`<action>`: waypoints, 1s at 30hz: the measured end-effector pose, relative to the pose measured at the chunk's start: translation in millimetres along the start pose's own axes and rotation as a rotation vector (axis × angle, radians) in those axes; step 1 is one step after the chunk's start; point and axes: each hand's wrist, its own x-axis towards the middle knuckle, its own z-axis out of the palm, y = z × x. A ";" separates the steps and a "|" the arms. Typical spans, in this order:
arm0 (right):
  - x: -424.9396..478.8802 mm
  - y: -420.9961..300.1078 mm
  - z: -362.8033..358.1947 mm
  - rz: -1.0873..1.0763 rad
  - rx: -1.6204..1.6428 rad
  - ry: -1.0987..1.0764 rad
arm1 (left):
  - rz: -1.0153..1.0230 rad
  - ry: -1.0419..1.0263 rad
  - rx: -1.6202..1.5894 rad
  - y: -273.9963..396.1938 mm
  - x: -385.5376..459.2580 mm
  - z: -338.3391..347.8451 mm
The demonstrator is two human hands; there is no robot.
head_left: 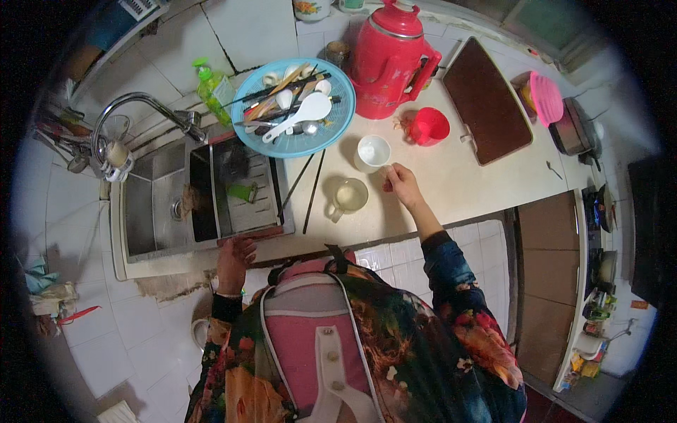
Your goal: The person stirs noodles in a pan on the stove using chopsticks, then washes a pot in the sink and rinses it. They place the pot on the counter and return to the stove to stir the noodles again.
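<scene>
My right hand (pixel 403 184) grips the handle of a white cup (pixel 373 153) at the middle of the counter. Just left of it and nearer to me, a clear mug (pixel 351 195) holds some pale liquid, its handle towards me. A red plastic cup (pixel 430 127) sits behind the white cup, to the right. My left hand (pixel 237 258) is at the front edge of the sink, fingers curled; whether it rests on the edge or holds anything is not plain. Two dark chopsticks (pixel 314 191) lie between the sink and the clear mug.
A blue plastic basket (pixel 338 138) of spoons and chopsticks overlaps the corner of the steel sink (pixel 158 211). Behind stand a red thermos jug (pixel 382 69) and a green soap bottle (pixel 213 91). A brown cutting board (pixel 486 100) lies at the right, with a small spoon (pixel 554 169) beyond.
</scene>
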 end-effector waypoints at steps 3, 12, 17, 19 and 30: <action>6.5 9.4 5.1 0.035 -0.002 -0.019 | -0.041 0.265 0.069 4.7 1.0 34.8; -52.2 22.7 22.5 -0.113 -0.199 0.389 | -0.074 0.175 0.058 -8.7 13.3 16.7; -125.7 -1.4 86.9 0.357 0.357 -0.320 | -0.061 0.154 0.091 -13.6 17.6 14.8; -122.4 10.5 104.4 0.379 0.581 -0.346 | -0.069 0.166 0.141 -8.1 20.7 24.2; -110.2 2.5 141.4 0.362 0.751 -0.151 | -0.123 0.166 0.077 1.5 29.1 33.9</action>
